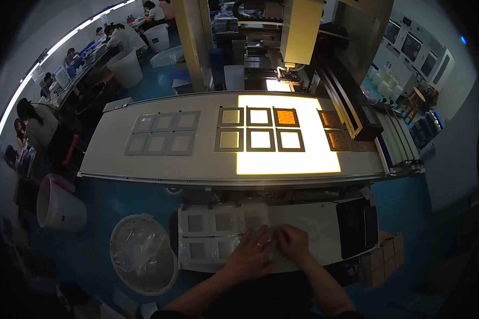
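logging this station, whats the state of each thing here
left hand: flat on the clear film sheet
right hand: pressed on the same film
light panel: lit
frames on light panel: two rows, one window orange
grey frames: unlit, two rows
white bin: lined with clear plastic
frame tray: partly under film

A long pale conveyor table (117, 159) is seen, with a lit panel (287, 159) set into its right part. Six dark square frames (259, 129) are laid on and just left of the panel; six grey frames (162, 134) lie further left, and orange sheets (336, 139) right of it. Nearer than the panel, a white work surface (316, 228) is covered by a sheet of square frames (210, 234).
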`<state>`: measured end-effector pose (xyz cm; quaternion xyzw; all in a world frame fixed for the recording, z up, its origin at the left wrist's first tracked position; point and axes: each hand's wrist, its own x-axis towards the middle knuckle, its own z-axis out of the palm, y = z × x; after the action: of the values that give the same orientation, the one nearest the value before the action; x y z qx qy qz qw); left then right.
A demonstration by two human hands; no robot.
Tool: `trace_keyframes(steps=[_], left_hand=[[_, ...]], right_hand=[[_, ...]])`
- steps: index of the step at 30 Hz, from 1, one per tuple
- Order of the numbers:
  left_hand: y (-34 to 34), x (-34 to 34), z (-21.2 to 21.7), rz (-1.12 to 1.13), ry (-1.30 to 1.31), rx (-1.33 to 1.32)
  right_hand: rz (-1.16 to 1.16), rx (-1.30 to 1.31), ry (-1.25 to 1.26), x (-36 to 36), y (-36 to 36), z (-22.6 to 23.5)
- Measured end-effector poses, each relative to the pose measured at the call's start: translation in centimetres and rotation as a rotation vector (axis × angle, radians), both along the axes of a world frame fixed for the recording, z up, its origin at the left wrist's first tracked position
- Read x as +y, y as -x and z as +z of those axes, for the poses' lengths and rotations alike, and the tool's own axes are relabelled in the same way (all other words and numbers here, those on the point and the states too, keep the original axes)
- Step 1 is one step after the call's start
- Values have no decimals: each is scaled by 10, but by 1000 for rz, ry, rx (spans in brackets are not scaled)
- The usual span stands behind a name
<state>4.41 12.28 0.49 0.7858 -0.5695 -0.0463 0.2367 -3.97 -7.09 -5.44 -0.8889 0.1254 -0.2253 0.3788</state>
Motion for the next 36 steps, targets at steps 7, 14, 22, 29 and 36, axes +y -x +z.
trace_keyframes(steps=[7, 14, 22, 29, 36], left_hand=[[-2, 1, 0, -7, -18, 40], [-3, 0, 1, -20, -38, 44], [-1, 0, 2, -22, -50, 46], [-4, 2, 5, -25, -44, 134], [-13, 4, -3, -77, -27, 214]], right_hand=[[-2, -2, 8, -1, -1, -3], [-14, -21, -16, -2, -2, -6], [-16, -48, -22, -2, -1, -2], [-28, -25, -39, -3, 0, -3], [-17, -22, -43, -3, 2, -7]])
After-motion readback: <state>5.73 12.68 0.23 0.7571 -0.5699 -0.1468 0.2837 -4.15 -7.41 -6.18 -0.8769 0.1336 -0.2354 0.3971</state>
